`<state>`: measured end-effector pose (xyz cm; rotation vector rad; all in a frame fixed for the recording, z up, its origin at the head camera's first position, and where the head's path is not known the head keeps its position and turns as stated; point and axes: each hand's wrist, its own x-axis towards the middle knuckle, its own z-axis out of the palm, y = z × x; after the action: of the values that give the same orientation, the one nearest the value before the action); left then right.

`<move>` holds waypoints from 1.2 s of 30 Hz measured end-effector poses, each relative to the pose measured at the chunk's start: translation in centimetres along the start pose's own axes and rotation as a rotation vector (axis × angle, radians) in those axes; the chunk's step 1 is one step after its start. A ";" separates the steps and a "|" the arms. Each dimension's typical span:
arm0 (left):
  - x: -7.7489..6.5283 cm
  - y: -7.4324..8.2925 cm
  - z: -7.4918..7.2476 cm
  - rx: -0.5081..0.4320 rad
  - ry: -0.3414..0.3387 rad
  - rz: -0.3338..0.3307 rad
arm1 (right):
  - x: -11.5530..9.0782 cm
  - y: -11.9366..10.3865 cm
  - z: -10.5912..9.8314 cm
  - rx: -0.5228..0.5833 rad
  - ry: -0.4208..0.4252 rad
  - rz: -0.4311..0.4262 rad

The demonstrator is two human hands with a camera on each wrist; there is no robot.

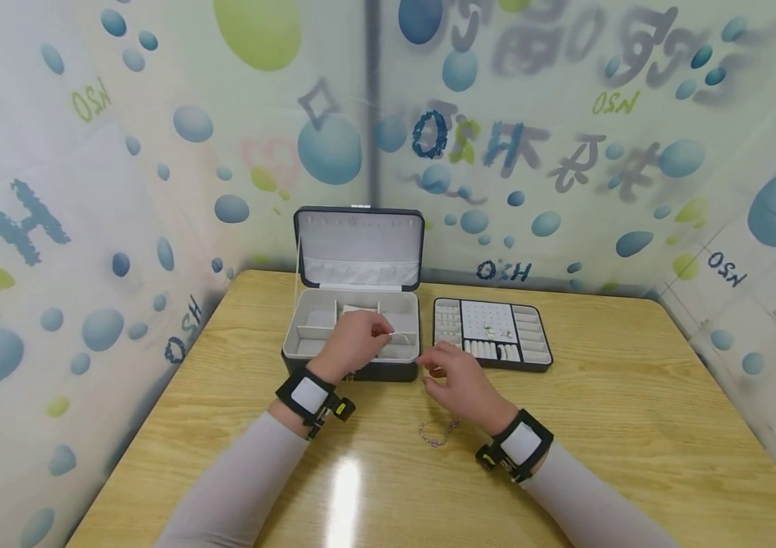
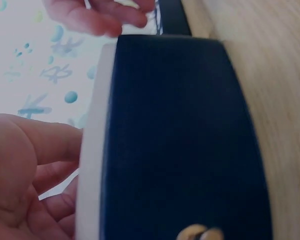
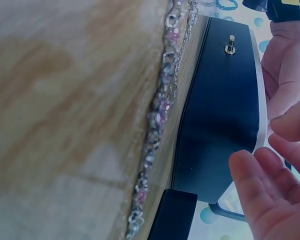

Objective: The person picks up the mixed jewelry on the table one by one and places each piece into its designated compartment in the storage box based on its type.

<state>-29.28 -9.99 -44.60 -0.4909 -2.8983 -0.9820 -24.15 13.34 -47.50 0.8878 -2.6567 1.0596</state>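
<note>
A dark jewelry box (image 1: pixel 388 372) stands with its lid (image 1: pixel 360 247) raised, showing light compartments inside. Over its front right compartment, my left hand (image 1: pixel 354 339) pinches a thin silver bangle (image 1: pixel 399 335) whose arc sticks out to the right. In the left wrist view the box wall hides the fingertips of that hand. My right hand (image 1: pixel 459 380) hovers by the box's front right corner, fingers loosely bent, holding nothing that I can see. Below it on the table lies a silver chain bracelet with pink beads (image 3: pixel 162 107).
To the right of the box lies a removable jewelry tray (image 1: pixel 540 365) with ring rolls, slots and a panel holding several small earrings (image 1: pixel 491 330). The wooden table (image 1: pixel 621 426) reaches back to a patterned cloth (image 1: pixel 566 190) behind the box.
</note>
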 end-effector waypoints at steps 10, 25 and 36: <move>-0.1 0.2 1.2 0.092 -0.009 0.049 | 0.0 0.0 -0.1 -0.014 -0.025 0.000; 0.2 -0.1 2.1 0.144 -0.019 0.042 | 0.0 0.3 0.0 -0.024 -0.033 0.003; 0.3 -0.1 1.9 0.129 -0.032 0.047 | 0.0 0.3 -0.1 -0.010 -0.044 0.016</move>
<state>-29.45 -8.84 -46.16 -0.5691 -2.9392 -0.7821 -24.34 13.51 -47.58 0.9000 -2.7062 1.0415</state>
